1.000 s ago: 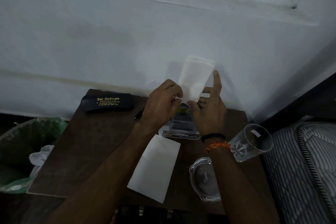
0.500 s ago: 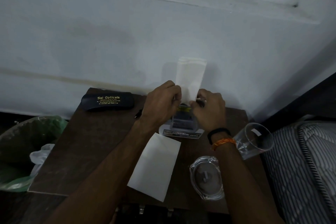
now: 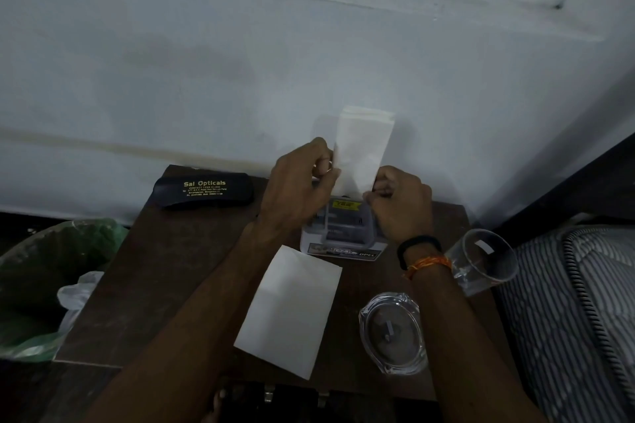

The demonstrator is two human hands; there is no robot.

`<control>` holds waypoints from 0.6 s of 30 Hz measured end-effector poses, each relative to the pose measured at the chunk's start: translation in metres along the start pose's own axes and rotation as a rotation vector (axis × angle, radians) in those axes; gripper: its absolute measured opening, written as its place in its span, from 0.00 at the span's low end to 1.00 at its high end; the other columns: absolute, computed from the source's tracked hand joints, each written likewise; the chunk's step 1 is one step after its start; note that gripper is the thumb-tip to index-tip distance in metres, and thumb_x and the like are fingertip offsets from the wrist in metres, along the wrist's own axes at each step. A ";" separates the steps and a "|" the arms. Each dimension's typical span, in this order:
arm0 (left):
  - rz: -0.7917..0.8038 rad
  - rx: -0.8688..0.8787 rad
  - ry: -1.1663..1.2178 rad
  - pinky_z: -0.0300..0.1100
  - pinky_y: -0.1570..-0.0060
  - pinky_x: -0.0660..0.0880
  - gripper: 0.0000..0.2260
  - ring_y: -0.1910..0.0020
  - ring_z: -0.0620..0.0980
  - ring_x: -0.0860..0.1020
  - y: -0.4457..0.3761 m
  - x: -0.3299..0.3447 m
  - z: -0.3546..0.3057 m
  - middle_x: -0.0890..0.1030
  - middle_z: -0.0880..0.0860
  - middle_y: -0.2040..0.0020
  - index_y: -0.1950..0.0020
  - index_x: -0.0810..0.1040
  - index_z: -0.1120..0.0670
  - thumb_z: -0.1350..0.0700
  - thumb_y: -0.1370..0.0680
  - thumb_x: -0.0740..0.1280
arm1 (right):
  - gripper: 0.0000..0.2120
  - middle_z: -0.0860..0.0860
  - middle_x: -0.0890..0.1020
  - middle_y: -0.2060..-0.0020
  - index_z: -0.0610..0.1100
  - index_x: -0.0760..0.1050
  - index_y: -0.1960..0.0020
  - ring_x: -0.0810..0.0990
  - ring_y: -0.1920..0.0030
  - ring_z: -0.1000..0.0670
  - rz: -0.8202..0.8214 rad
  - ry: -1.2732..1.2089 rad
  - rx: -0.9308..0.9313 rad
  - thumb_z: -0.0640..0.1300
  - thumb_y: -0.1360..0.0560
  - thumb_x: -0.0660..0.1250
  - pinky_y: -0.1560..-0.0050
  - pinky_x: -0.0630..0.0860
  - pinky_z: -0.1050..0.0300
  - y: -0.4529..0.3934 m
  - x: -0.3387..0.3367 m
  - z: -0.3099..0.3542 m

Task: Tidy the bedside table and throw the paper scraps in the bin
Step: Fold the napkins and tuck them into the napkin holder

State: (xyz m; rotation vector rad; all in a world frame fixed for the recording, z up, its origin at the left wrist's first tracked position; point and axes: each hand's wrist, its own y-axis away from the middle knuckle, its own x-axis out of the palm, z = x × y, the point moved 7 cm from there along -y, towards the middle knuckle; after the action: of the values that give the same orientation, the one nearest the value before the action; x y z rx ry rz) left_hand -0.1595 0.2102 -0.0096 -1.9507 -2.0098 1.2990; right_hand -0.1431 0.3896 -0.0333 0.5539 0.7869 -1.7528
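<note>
Folded paper [image 3: 362,151]: upright above worktop [image 3: 165,268], pinched by my left hand [image 3: 297,189] and right hand [image 3: 400,206] fingers. Risk: my right forearm sits near the glass [image 3: 488,261], could topple it.

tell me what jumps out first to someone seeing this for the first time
Both hands, the left hand and right hand, hold a folded white paper upright near the wall, over a small printed box at the back of the brown bedside table. A second white paper lies flat near the front, with a glass ashtray and a clear tumbler to its right.
</note>
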 end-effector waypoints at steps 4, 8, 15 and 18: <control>0.050 0.024 0.000 0.45 0.59 0.78 0.09 0.62 0.51 0.78 0.001 0.005 -0.002 0.79 0.54 0.62 0.59 0.71 0.59 0.58 0.23 0.70 | 0.03 0.47 0.84 0.64 0.39 0.79 0.59 0.81 0.61 0.47 -0.007 0.042 0.006 0.35 0.32 0.70 0.57 0.81 0.50 -0.001 0.000 0.000; 0.074 0.054 -0.009 0.43 0.59 0.78 0.06 0.60 0.51 0.79 0.000 0.005 -0.005 0.80 0.53 0.59 0.56 0.74 0.59 0.60 0.24 0.70 | 0.04 0.50 0.84 0.63 0.42 0.79 0.59 0.81 0.62 0.49 -0.018 0.000 -0.010 0.35 0.31 0.67 0.63 0.75 0.62 0.000 -0.004 0.006; 0.089 0.009 -0.016 0.43 0.58 0.80 0.08 0.59 0.50 0.80 0.000 0.003 -0.001 0.81 0.51 0.58 0.57 0.73 0.58 0.58 0.24 0.71 | 0.08 0.54 0.85 0.57 0.48 0.81 0.50 0.83 0.56 0.56 -0.067 -0.269 0.052 0.42 0.29 0.74 0.53 0.82 0.56 -0.005 -0.014 0.011; 0.112 0.026 -0.023 0.41 0.59 0.79 0.07 0.59 0.50 0.80 0.001 0.005 -0.002 0.81 0.51 0.59 0.57 0.74 0.58 0.59 0.24 0.71 | 0.05 0.52 0.85 0.59 0.44 0.82 0.55 0.84 0.57 0.53 -0.076 -0.199 0.053 0.43 0.29 0.74 0.53 0.83 0.48 -0.004 -0.009 0.006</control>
State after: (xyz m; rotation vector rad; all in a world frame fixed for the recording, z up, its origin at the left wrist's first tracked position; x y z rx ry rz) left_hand -0.1584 0.2152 -0.0110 -2.0735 -1.9079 1.3701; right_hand -0.1439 0.3919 -0.0220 0.3810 0.6310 -1.8702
